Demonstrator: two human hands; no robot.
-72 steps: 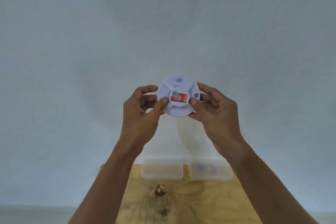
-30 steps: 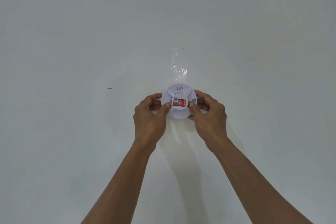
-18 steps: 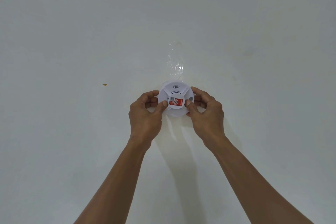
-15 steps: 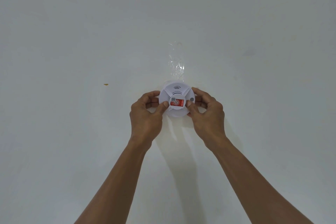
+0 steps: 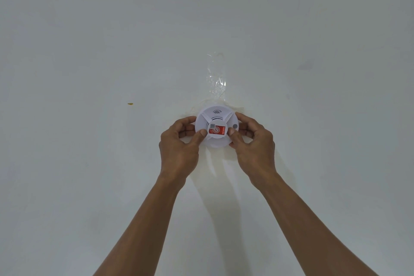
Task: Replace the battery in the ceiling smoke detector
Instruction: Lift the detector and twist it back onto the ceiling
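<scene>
**Both hands hold the detector at the ceiling**

The smoke detector (image 5: pixel 216 126) sits against the white ceiling (image 5: pixel 89 51), gripped by left hand (image 5: pixel 179 150) and right hand (image 5: pixel 253 148). Its base is hidden. Clear tape (image 5: pixel 216 76) lies just beyond it.

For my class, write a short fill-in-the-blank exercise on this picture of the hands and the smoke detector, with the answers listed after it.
1. The round white smoke detector is held by ____ hands.
2. The label at the detector's middle is mostly ____ in colour.
3. The crinkled clear tape is stuck to the ceiling just ____ the detector in the picture.
4. The left hand and right hand grip the detector on ____ sides.

Answers: two; red; above; opposite
</scene>
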